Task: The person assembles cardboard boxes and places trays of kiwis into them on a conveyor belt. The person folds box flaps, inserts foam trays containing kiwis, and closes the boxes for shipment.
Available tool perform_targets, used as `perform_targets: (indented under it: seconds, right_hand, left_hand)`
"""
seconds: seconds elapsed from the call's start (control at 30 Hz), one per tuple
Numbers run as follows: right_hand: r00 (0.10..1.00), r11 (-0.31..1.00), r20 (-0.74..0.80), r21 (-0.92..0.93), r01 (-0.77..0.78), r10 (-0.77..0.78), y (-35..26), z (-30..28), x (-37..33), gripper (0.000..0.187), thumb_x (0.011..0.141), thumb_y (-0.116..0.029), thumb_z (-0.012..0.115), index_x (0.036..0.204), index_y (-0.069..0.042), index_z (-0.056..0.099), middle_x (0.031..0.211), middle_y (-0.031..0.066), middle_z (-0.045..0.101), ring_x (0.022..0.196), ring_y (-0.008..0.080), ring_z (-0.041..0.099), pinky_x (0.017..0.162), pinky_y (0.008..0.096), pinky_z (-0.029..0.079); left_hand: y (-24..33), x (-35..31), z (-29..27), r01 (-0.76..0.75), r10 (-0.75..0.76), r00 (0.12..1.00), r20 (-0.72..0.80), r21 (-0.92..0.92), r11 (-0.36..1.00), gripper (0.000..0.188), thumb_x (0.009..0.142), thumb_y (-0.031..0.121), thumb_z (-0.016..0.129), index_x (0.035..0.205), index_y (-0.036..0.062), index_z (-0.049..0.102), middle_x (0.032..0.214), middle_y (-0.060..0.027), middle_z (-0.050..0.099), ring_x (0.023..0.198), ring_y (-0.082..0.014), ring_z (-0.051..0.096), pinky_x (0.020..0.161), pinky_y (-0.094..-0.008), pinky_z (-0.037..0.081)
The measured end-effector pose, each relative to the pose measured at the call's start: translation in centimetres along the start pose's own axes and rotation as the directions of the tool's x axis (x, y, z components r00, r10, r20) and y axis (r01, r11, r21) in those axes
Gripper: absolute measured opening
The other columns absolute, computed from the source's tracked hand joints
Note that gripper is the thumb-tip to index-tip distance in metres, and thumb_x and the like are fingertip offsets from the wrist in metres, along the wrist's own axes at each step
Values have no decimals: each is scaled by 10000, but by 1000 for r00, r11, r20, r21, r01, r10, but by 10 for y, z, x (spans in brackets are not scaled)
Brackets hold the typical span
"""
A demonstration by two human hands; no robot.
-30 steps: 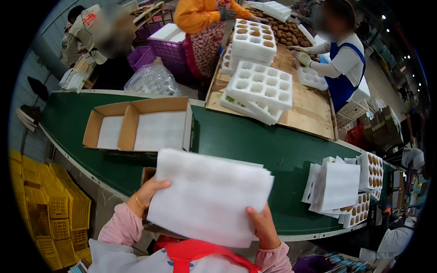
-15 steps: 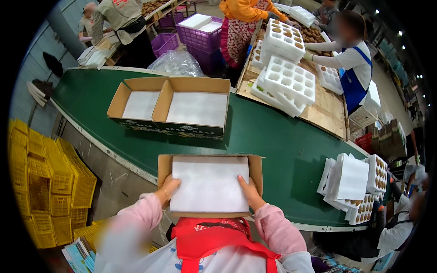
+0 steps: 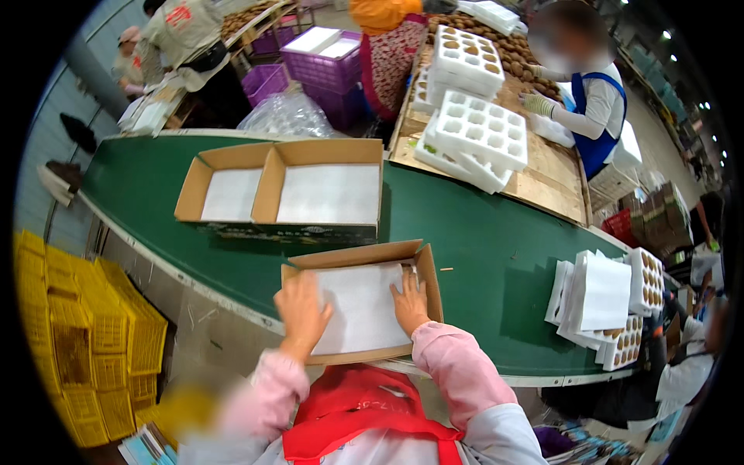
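Note:
A brown cardboard box [image 3: 432,285] sits at the near edge of the green table, slightly turned. A white foam sheet [image 3: 360,306] lies inside it, low between the walls. My left hand [image 3: 302,314], a little smeared by motion, is over the box's left side with its thumb apart from the fingers. At the right end of the sheet, my right hand [image 3: 410,301] rests with spread fingers, their tips near the right wall. Neither hand holds anything. Beyond it stands a longer carton [image 3: 267,184] of two box sections, each with a white sheet on its bottom.
White foam trays and sheets [image 3: 595,294], some trays holding brown round produce, are stacked at right. More trays [image 3: 482,128] stand on a wooden bench [image 3: 554,182], where a co-worker [image 3: 597,108] reaches over brown produce. Yellow crates [image 3: 128,318] are piled at left.
The sheet sits deeper in the box, which has turned slightly. My left hand has lifted off the sheet's left edge; my right hand has spread flat onto it.

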State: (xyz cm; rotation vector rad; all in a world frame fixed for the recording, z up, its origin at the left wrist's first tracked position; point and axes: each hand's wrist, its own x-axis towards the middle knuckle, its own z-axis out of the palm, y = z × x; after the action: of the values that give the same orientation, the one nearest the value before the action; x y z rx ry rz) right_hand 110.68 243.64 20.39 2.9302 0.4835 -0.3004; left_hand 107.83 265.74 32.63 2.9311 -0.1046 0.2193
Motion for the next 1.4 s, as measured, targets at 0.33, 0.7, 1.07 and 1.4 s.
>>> perform_targets:
  seconds: [0.33,0.7,1.07,1.4]
  right_hand:
    - [840,376,78,869,-321,537,35,12,-94,396,774,-76,471,1168,-45,496,874,284,582,787,415,584,708,470,465]
    - [-61,159,-229,822,-546,971,179,24,-417,164,653,-67,610,808,-18,633,849,170,611,811,339,573,735,402,452]
    - [-678,-654,-205,178,-735,706,343,8,-1045,888,615,-116,658,1368,-46,192,1452,120,134,1327,276,176,1068,421,189]
    - [39,41,-428,-4,-999,903,274,-36,-963,538,574,-3,684,1092,1,538,1077,148,586,971,273,573,842,380,443]
  left_hand:
    - [-67,26,46,180,-64,972,224,-544,820,241,796,171,560,761,-65,530,722,-260,555,677,-405,542,597,-443,418]
    - [75,5,-17,-351,312,905,-291,-92,932,576,803,274,596,1239,-48,398,1253,-270,394,1144,-409,391,971,-460,312]
    - [531,-162,68,-735,851,439,-288,-660,155,367,784,38,537,1146,-10,503,1156,-181,528,1078,-341,488,936,-387,374]
    - [692,-286,76,-452,981,-13,-193,-874,-177,352,684,32,610,1032,9,566,1127,-149,552,1034,-321,525,883,-370,422]
